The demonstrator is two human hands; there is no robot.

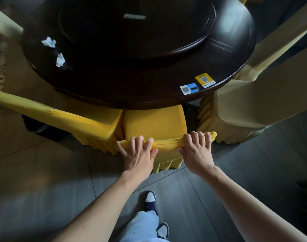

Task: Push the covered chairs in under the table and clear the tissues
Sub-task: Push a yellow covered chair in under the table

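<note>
**Chair going in, tissues waiting**

Gripping the top edge of a yellow covered chair [155, 126], both hands sit side by side on its backrest, which suits a straight push toward the round dark bench [114, 88]. The left hand [138, 154] has its fingers [140, 139] curled over the top of the backrest with the thumb pressed against the near face of the cloth; the right hand [196, 152] does the same nearer the right corner. Both arms reach forward and down, nearly straight, wrists level, so the force would run along the floor rather than tip the chair.

The seat's front edge is already under the rim of the bench, while most of the cushion still shows, so the push looks only partly done. A second yellow chair [75, 119] stands just beside it on the left, angled, with its seat also partly tucked in. A pale covered chair [245, 109] stands to the right.

Two crumpled tissues [48, 42] [60, 59] lie near each other on the left part of the bench top, untouched and well apart from either hand. They are likely left for later, since both hands are occupied.
</note>
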